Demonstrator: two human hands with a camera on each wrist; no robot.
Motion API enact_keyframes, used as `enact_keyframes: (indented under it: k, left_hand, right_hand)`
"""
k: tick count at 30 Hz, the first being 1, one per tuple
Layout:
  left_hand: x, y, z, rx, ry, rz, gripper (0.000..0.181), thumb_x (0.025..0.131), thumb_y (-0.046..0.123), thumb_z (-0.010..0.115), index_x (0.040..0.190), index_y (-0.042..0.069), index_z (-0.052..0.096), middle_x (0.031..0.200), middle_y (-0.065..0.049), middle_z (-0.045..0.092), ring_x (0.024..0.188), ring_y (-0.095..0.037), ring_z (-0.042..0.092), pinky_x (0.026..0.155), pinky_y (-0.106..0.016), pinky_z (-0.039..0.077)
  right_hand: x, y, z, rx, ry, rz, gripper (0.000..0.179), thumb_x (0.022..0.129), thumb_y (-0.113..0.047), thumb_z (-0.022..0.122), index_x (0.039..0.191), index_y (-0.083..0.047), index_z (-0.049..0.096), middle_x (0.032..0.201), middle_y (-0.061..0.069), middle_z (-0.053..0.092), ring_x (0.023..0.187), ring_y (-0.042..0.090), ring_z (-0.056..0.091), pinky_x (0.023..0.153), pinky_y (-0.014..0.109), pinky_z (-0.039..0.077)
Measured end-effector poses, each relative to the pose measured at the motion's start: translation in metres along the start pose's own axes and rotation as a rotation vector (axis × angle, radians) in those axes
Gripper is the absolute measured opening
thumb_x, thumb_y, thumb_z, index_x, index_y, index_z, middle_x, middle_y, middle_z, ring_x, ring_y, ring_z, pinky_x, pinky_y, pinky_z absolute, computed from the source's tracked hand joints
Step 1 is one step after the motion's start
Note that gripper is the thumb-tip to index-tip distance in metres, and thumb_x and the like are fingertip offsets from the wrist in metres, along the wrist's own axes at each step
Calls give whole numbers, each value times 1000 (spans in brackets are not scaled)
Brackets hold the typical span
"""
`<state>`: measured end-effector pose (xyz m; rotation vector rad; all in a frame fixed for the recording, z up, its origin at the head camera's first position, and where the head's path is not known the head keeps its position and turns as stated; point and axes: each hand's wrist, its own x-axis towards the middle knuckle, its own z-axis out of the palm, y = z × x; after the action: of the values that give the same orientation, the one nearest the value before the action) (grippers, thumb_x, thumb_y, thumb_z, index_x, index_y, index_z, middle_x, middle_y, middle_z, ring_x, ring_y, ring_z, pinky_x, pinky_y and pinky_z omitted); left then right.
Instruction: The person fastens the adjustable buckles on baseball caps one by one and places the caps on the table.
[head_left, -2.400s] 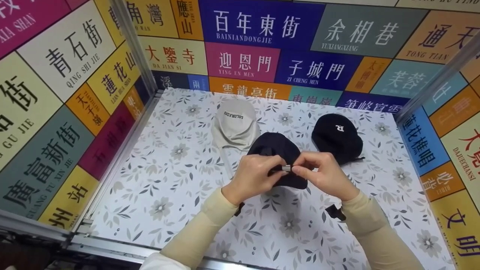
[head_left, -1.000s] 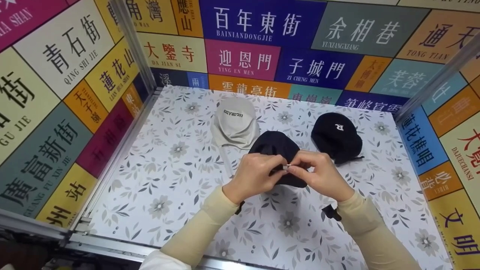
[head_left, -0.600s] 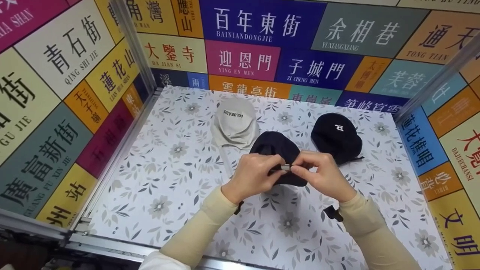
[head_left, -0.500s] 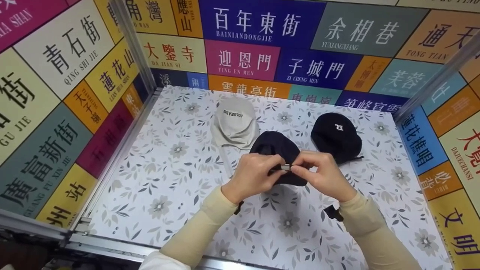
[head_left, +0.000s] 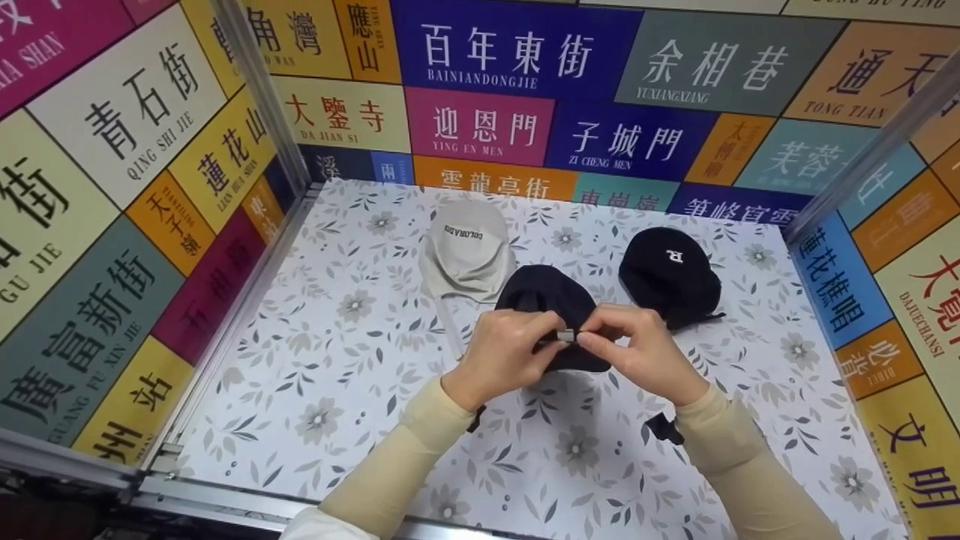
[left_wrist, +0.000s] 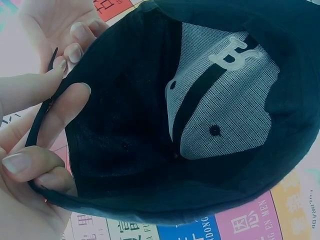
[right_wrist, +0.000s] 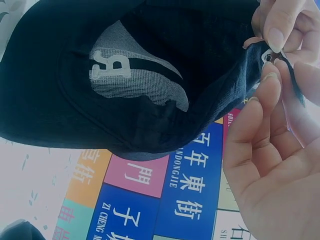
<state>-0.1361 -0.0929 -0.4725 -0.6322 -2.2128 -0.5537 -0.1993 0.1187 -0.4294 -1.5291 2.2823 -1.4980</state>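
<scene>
A black baseball cap (head_left: pixel 551 289) is held over the table, its hollow inside facing the wrist cameras. Pale mesh (left_wrist: pixel 225 110) and the back of an embroidered letter (right_wrist: pixel 111 66) show inside its crown. My left hand (head_left: pixel 506 349) pinches the cap's rear strap beside a small metal buckle (head_left: pixel 567 335). From the other side, my right hand (head_left: pixel 641 349) pinches the strap at the buckle with thumb and forefinger. In the right wrist view, the narrow strap (right_wrist: pixel 295 82) bends between the fingers of both hands. Fingers partly cover the buckle.
A beige cap (head_left: pixel 469 247) marked COLORADO lies behind to the left, its pale strap trailing forward. Another black cap (head_left: pixel 667 274) with a white R sits behind to the right. The flower-patterned table (head_left: pixel 322 450) is enclosed by sign-printed walls (head_left: pixel 480 127) and metal rails.
Both hands have stayed at the strap in nearly the same place. The buckle, tilted and mostly covered by fingers one second ago, shows its flat face again. The head view has shifted slightly.
</scene>
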Motion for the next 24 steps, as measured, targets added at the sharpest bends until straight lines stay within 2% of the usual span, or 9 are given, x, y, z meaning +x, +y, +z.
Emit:
enact_keyframes:
  k: [6, 12, 17, 24]
  left_hand:
    - [1, 1, 0, 3, 6, -3, 13, 83, 18, 78, 91, 16, 68, 72, 11, 64, 59, -8, 58, 54, -27, 46]
    - [1, 2, 0, 4, 17, 1, 12, 84, 18, 77, 91, 16, 68, 73, 11, 65, 58, -7, 57, 53, -26, 46]
    - [0, 2, 1, -10, 13, 14, 9, 88, 21, 74, 92, 16, 68, 73, 10, 64, 57, -6, 55, 53, -25, 45]
    - [0, 0, 2, 31, -13, 48, 12, 90, 25, 75, 96, 16, 70, 79, 10, 65, 66, -6, 61, 59, -25, 48]
  right_hand:
    - [1, -3, 0, 12, -6, 22, 15, 89, 4, 71, 88, -11, 73, 81, 2, 66, 69, 17, 61, 63, 29, 51]
    - [3, -1, 5, 7, 1, -4, 11, 90, 3, 71, 92, -7, 74, 85, 3, 68, 71, 16, 61, 65, 24, 49]
    - [4, -1, 10, 15, 2, -16, 13, 89, 5, 70, 89, -7, 73, 83, 3, 67, 69, 15, 60, 64, 22, 48]
    - [5, -2, 10, 30, 7, -18, 14, 88, 8, 70, 87, -6, 73, 81, 4, 66, 66, 17, 57, 61, 23, 46]
